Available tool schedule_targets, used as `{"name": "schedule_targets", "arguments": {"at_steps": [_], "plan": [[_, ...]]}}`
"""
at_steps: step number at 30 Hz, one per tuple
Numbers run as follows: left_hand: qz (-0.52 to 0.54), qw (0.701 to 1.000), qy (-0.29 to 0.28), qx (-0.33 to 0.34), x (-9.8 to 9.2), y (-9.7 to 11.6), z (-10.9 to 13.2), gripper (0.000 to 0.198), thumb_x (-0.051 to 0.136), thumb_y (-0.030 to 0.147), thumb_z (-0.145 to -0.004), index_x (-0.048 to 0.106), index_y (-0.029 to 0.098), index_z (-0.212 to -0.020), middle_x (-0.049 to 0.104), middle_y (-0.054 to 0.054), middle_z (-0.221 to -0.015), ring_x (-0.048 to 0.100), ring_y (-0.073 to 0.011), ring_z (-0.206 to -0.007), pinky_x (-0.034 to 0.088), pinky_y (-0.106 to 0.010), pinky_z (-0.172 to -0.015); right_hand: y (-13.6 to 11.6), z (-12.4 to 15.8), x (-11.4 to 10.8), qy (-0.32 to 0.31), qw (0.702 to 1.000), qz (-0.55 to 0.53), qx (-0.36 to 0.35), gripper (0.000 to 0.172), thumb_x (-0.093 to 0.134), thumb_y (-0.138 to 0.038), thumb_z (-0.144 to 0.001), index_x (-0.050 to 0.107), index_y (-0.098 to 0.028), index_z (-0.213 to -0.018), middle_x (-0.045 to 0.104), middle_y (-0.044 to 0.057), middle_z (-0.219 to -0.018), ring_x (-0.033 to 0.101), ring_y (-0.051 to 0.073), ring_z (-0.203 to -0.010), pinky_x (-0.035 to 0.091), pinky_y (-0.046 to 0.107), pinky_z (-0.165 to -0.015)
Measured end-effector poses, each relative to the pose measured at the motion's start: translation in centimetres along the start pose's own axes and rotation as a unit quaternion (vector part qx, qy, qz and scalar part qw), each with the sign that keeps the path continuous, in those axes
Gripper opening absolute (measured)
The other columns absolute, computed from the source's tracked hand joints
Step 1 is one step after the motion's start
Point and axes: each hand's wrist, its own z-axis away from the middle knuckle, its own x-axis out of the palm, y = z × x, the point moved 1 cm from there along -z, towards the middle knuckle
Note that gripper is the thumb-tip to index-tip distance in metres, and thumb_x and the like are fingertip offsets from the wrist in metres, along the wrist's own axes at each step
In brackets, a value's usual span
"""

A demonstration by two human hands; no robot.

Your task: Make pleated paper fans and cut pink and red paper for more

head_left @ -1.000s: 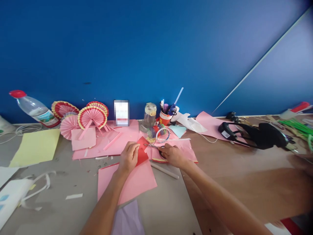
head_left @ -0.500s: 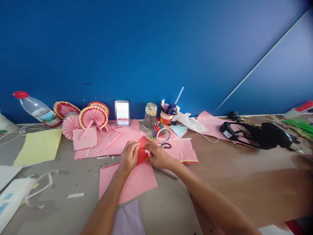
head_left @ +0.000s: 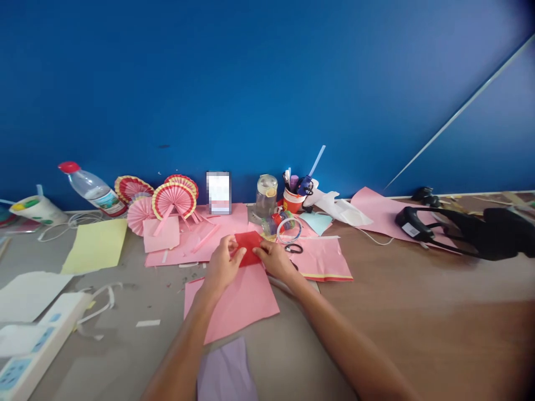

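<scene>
A small red sheet of paper [head_left: 248, 248] is held between my two hands. My left hand [head_left: 224, 263] pinches its left edge, with thumb and fingers closed on it. On the opposite edge, my right hand [head_left: 276, 259] grips the paper the same way. Below them a larger pink sheet [head_left: 238, 309] lies on the table, and a purple sheet [head_left: 228, 373] lies nearer to me. Just beyond my right hand are a roll of tape [head_left: 289, 230] and a black hair tie [head_left: 293, 248].
Pleated paper fans [head_left: 174, 201] stand at the back left by a bottle [head_left: 94, 189] and a phone [head_left: 219, 192]. A glass jar [head_left: 266, 196] and a pen cup [head_left: 293, 201] stand behind the tape. On the left is a power strip [head_left: 50, 340]; on the right, a black strap [head_left: 480, 233].
The red paper has turned from a slanted to a more level position, lying flatter between my hands. My fingers have shifted along its edges. The whole view has swung slightly left.
</scene>
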Motion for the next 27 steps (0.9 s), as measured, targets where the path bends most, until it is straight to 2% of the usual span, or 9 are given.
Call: {"name": "schedule_targets", "arguments": {"at_steps": [2,4,9,11,15,19,22,27], "plan": [[-0.007,0.999,-0.021,-0.030,0.5,-0.7,0.6,0.038,0.061,0.028,-0.079,0.046,0.022,-0.114,0.067,-0.004,-0.088,0.066,-0.0193,-0.078,0.052,-0.033,-0.067,-0.3,-0.1,0.0,-0.011,1.000,0.010,-0.007,0.032,0.047,-0.034,-0.080,0.032,-0.021,-0.055,0.030,-0.007,-0.054,0.031,0.010,-0.053,0.024,0.024,-0.051],[-0.026,0.999,-0.021,-0.027,0.8,-1.3,1.1,0.039,0.060,0.024,-0.079,0.046,0.022,-0.115,0.067,-0.003,-0.085,0.066,-0.0188,-0.075,0.051,-0.035,-0.069,-0.5,0.0,-0.3,-0.031,0.999,0.022,-0.016,0.032,0.048,-0.033,-0.080,0.034,-0.021,-0.055,0.030,-0.007,-0.053,0.031,0.010,-0.053,0.024,0.023,-0.051],[-0.117,0.992,-0.009,0.036,0.7,-1.1,2.6,0.027,0.055,0.019,-0.080,0.052,0.020,-0.107,0.067,-0.005,-0.086,0.065,-0.0227,-0.080,0.049,-0.041,-0.077,-1.1,1.1,-1.3,-0.103,0.992,0.063,-0.045,0.010,0.052,-0.015,-0.072,0.047,-0.019,-0.064,0.048,-0.005,-0.062,0.043,0.010,-0.059,0.030,0.020,-0.055],[-0.151,0.986,-0.014,0.063,0.3,-0.5,3.5,0.023,0.052,0.018,-0.082,0.053,0.020,-0.105,0.067,-0.006,-0.089,0.064,-0.0243,-0.085,0.047,-0.043,-0.080,-1.2,1.5,-1.4,-0.112,0.989,0.088,-0.039,0.010,0.049,-0.008,-0.069,0.050,-0.018,-0.068,0.054,-0.004,-0.066,0.046,0.010,-0.061,0.031,0.020,-0.057],[-0.199,0.974,-0.014,0.105,-0.5,0.6,6.0,0.018,0.049,0.017,-0.084,0.056,0.020,-0.100,0.065,-0.008,-0.097,0.060,-0.0257,-0.091,0.047,-0.043,-0.081,-1.4,2.3,-0.9,-0.100,0.984,0.145,-0.002,0.017,0.047,-0.007,-0.074,0.058,-0.017,-0.082,0.064,0.003,-0.075,0.056,0.014,-0.068,0.034,0.022,-0.059],[-0.202,0.969,-0.018,0.140,-0.5,0.9,8.0,0.020,0.046,0.013,-0.085,0.059,0.021,-0.098,0.062,-0.008,-0.099,0.059,-0.0232,-0.091,0.048,-0.039,-0.080,-1.6,3.0,0.0,-0.081,0.975,0.206,0.033,0.020,0.048,-0.013,-0.080,0.060,-0.016,-0.096,0.069,0.010,-0.086,0.063,0.020,-0.080,0.036,0.025,-0.062],[-0.206,0.966,-0.024,0.156,0.1,0.6,8.5,0.023,0.046,0.012,-0.084,0.061,0.021,-0.100,0.061,-0.008,-0.099,0.058,-0.0227,-0.091,0.049,-0.039,-0.081,-1.6,3.4,0.6,-0.068,0.967,0.242,0.043,0.022,0.048,-0.018,-0.084,0.059,-0.016,-0.102,0.070,0.011,-0.089,0.064,0.022,-0.083,0.037,0.027,-0.065],[-0.214,0.964,-0.021,0.157,0.8,0.0,8.6,0.029,0.047,0.014,-0.085,0.059,0.022,-0.110,0.056,-0.011,-0.114,0.055,-0.0248,-0.102,0.050,-0.042,-0.084,-1.3,3.4,1.2,-0.035,0.961,0.270,0.053,0.017,0.044,-0.023,-0.089,0.058,-0.017,-0.096,0.070,0.010,-0.090,0.065,0.021,-0.081,0.037,0.026,-0.063]]}}
